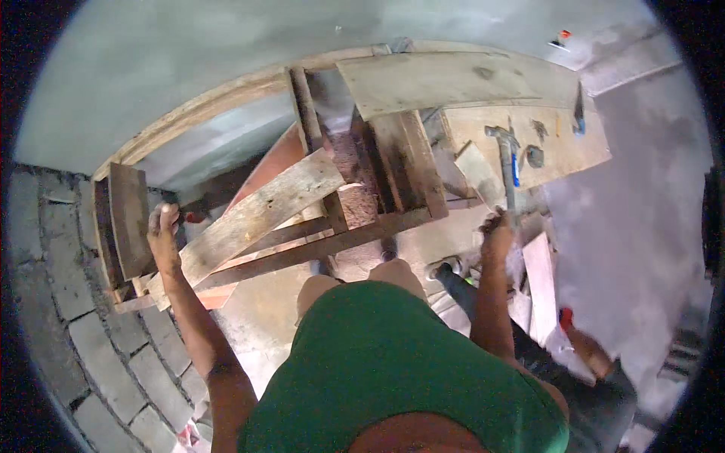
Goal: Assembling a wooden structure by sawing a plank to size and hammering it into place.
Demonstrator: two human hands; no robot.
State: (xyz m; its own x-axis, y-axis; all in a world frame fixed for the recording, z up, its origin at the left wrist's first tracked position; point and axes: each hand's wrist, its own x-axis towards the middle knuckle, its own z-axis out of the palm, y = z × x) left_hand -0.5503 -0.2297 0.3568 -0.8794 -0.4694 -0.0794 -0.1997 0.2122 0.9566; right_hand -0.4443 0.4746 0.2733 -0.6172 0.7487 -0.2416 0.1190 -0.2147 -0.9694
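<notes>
Fingers of your right hand (495, 235) were clamped round a grey, blue-marked steel claw hammer (507, 166), its head pointing away from you. Your left hand (164, 225) had curled fingers, their grip impossible to tell, near a long weathered wooden plank (264, 205) slanting across a brown timber frame (325, 245)

The person wears a plain, deep-green fabric top (362, 343) with a curved neckline, pale beige legwear (400, 273) and dark footwear (389, 248). Left hand (163, 225), right hand (495, 240) and forearms (495, 302) are bare.
</notes>
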